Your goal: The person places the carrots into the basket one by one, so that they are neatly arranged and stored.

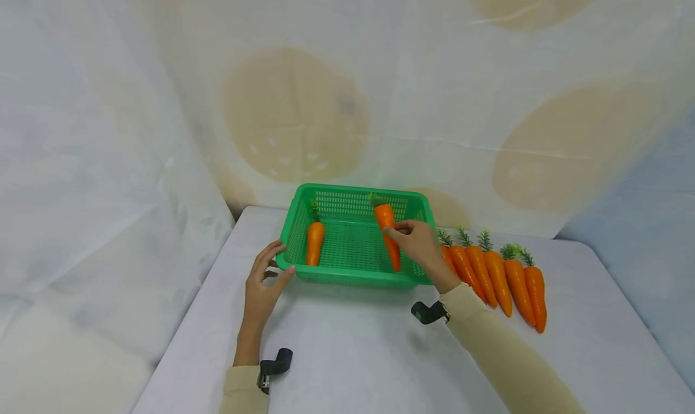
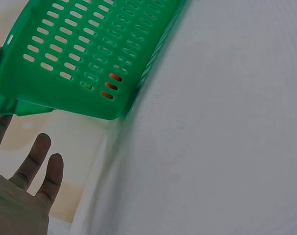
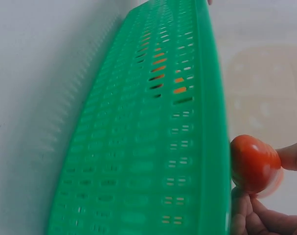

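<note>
A green plastic basket [image 1: 347, 275] stands on the table, with one carrot [image 1: 315, 244] lying in its left end. My right hand [image 1: 418, 242] pinches another carrot [image 1: 385, 216] by its side, over the right part of the basket. In the right wrist view the held carrot's rounded end [image 3: 256, 164] shows just past the basket rim, between thumb and fingers. My left hand [image 1: 263, 284] touches the basket's near left corner, thumb at the front rim and a finger at the side rim. In the left wrist view its other fingers [image 2: 53, 176] stretch out, apart from the basket.
Several carrots [image 1: 496, 275] with green tops lie in a row on the table right of the basket, the nearest one partly behind the right arm. A white table [image 1: 347, 347] bears everything. Pale patterned sheets [image 1: 434, 118] hang behind and at both sides.
</note>
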A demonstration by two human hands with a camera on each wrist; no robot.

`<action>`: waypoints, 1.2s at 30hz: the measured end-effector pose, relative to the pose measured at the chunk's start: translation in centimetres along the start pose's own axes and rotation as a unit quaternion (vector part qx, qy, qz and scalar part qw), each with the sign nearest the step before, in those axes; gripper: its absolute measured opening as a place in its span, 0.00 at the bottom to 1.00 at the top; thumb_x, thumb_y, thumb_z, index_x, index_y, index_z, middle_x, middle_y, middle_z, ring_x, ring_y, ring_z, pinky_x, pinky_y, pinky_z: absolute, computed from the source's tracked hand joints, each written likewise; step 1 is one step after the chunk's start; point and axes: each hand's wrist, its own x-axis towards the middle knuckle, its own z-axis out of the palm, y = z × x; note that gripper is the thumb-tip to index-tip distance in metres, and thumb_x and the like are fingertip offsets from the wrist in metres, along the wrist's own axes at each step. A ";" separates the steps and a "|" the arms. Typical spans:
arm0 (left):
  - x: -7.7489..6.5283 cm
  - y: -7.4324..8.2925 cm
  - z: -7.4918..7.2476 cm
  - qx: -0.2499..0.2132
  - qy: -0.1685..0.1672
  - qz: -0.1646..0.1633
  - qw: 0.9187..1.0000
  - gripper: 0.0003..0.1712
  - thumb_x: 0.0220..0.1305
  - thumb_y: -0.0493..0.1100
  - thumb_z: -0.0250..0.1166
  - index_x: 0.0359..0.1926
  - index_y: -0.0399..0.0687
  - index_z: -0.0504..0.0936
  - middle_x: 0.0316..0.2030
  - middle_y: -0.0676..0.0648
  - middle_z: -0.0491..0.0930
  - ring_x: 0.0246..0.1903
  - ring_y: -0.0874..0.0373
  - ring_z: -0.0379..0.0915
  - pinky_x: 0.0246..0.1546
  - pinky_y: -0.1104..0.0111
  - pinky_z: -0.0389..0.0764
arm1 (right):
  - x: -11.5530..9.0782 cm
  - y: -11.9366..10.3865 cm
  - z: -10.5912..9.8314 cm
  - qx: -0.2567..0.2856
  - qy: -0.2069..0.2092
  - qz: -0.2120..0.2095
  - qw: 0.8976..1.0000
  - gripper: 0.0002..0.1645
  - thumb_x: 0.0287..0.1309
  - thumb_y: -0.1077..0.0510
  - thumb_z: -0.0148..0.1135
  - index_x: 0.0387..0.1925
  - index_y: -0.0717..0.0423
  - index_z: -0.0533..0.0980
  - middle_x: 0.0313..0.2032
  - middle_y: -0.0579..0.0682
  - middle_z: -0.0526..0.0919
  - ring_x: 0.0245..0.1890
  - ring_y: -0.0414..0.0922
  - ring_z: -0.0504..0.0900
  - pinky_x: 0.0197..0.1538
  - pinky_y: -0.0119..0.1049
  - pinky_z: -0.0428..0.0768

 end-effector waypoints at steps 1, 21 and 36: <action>0.0 0.0 0.0 0.000 0.000 0.001 1.000 0.29 0.65 0.39 0.70 0.65 0.39 0.75 0.70 0.46 0.66 0.48 0.52 0.69 0.46 0.42 0.70 | 0.0 -0.1 0.2 0.000 0.001 -0.001 1.000 0.31 0.63 0.39 0.64 0.54 0.60 0.80 0.45 0.55 0.85 0.44 0.51 0.81 0.44 0.44 0.81; 0.0 0.4 0.1 0.007 0.000 0.001 1.000 0.28 0.65 0.38 0.69 0.65 0.39 0.75 0.70 0.44 0.66 0.48 0.50 0.68 0.46 0.43 0.71 | 1.0 -1.3 2.8 0.033 -0.010 0.027 0.999 0.30 0.63 0.41 0.66 0.53 0.60 0.81 0.45 0.54 0.85 0.43 0.49 0.81 0.44 0.43 0.80; 0.0 0.3 0.0 0.006 0.001 0.003 1.000 0.28 0.65 0.38 0.69 0.65 0.39 0.75 0.70 0.43 0.66 0.48 0.54 0.68 0.46 0.42 0.71 | 1.9 -2.4 5.4 0.035 -0.027 0.036 0.998 0.27 0.63 0.43 0.65 0.50 0.62 0.82 0.46 0.55 0.85 0.43 0.49 0.82 0.43 0.41 0.81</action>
